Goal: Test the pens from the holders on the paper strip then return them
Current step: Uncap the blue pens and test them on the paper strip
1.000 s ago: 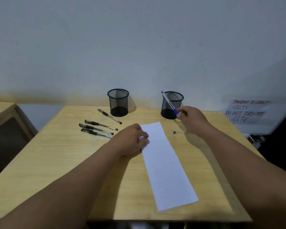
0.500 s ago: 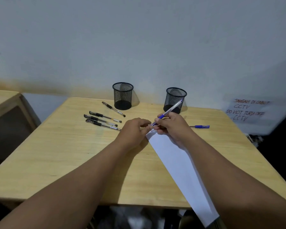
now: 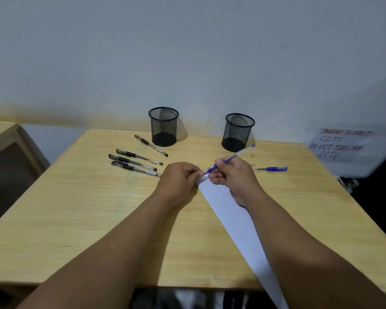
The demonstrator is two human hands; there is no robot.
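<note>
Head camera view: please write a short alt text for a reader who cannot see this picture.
A person's right hand holds a blue pen with its tip at the far end of a white paper strip, while the left hand holds that end down on a wooden table. Behind stand two black mesh holders, with four black pens lying left and a blue pen cap lying right.

— Pen tip [image 3: 206, 172]? Hidden between right hand [image 3: 233, 178] and left hand [image 3: 179, 178] — contact with the paper strip [image 3: 236, 221] impossible to judge.
— Far end of the strip covered too; near end cut off at the bottom edge.
— Wall sign [image 3: 341, 143]? Blurred, partly legible.
— Under the desk [image 3: 76, 219]: dark, unreadable shapes.
</note>
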